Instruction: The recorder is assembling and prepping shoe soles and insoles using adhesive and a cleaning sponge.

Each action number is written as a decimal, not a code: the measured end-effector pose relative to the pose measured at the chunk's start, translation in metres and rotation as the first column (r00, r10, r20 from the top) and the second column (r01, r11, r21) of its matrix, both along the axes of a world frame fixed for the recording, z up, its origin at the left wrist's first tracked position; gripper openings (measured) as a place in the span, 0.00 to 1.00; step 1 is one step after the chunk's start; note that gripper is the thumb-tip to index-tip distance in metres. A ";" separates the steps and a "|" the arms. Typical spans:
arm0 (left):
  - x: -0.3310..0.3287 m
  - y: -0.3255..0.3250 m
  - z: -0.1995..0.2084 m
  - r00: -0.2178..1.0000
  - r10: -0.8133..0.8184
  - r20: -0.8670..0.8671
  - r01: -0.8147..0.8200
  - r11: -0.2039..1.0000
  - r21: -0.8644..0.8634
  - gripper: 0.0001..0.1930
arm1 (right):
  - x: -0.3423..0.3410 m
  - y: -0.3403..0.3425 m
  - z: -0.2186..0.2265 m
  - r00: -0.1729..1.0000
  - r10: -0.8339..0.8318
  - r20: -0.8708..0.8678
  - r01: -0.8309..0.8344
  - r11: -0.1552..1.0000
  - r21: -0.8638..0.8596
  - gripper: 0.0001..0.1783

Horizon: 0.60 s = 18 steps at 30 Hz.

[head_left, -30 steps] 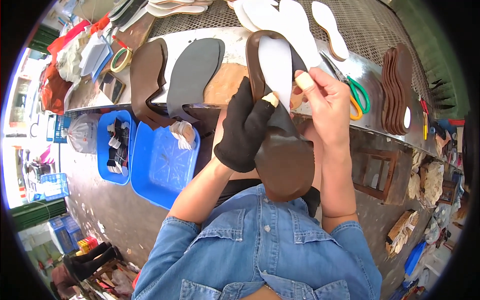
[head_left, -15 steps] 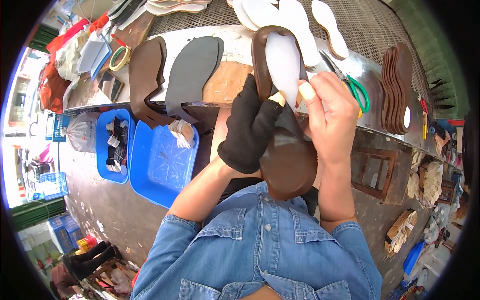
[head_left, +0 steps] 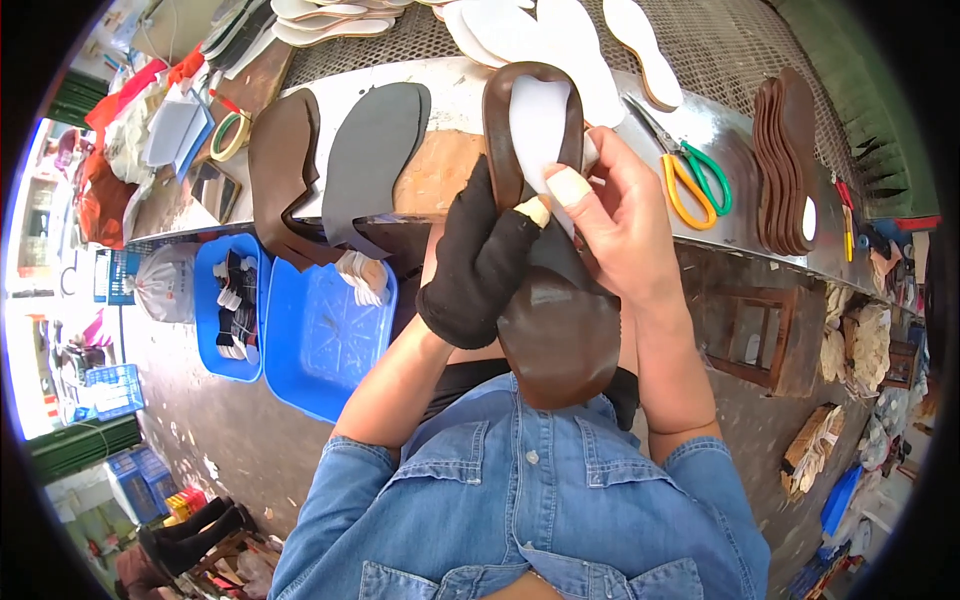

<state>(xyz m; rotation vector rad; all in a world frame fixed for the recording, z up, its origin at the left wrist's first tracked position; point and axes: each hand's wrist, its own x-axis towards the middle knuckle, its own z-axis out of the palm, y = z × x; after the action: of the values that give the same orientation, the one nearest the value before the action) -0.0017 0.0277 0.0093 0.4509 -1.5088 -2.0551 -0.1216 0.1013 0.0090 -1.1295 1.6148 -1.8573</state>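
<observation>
Two hands (head_left: 475, 265) (head_left: 625, 225) clamped on glossy brown insole (head_left: 557, 340), edge (head_left: 499, 140) folded around white middle (head_left: 540, 120).

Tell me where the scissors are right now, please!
In the head view, the scissors lie on the shiny workbench, just right of the person's right hand and left of the stack of brown sole-shaped pieces.

From my end I see a bright opening (head_left: 36, 290) at far left, a pale-flecked grey floor (head_left: 258, 448), a metal-topped bench (head_left: 740, 225), a green panel (head_left: 885, 110) at upper right, and a wooden frame (head_left: 780, 345) under the bench's right side.
</observation>
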 end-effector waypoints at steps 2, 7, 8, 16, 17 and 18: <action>0.002 -0.003 -0.003 1.000 -0.017 -0.004 0.016 0.996 -0.092 0.23 | -0.006 0.002 -0.001 0.996 0.035 -0.085 -0.029 0.997 0.077 0.10; 0.001 -0.011 -0.020 0.995 0.086 0.045 -0.087 0.996 0.021 0.25 | -0.005 0.010 -0.009 0.894 0.118 0.432 -0.083 0.992 -0.099 0.13; 0.001 -0.014 -0.024 0.994 0.103 0.031 -0.104 0.993 0.056 0.24 | -0.001 0.011 -0.012 0.916 0.078 0.393 -0.003 0.982 -0.189 0.14; 0.003 -0.012 0.007 0.987 -0.034 0.160 0.033 0.999 0.012 0.19 | 0.006 0.018 -0.018 0.929 0.029 0.369 -0.042 0.999 0.027 0.05; 0.005 -0.015 0.009 0.973 -0.065 0.223 0.069 0.998 -0.011 0.18 | 0.002 0.019 -0.018 0.887 0.062 0.458 -0.100 0.993 0.059 0.07; 0.007 -0.018 0.010 0.972 -0.066 0.225 0.071 0.997 -0.014 0.18 | 0.000 0.013 -0.025 0.867 -0.108 0.487 0.072 0.993 0.092 0.08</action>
<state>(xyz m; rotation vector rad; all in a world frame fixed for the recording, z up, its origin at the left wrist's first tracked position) 0.0054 0.0097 0.0194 0.6494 -1.6973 -2.0948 -0.1212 0.1138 -0.0163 -0.4905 1.4329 -1.9267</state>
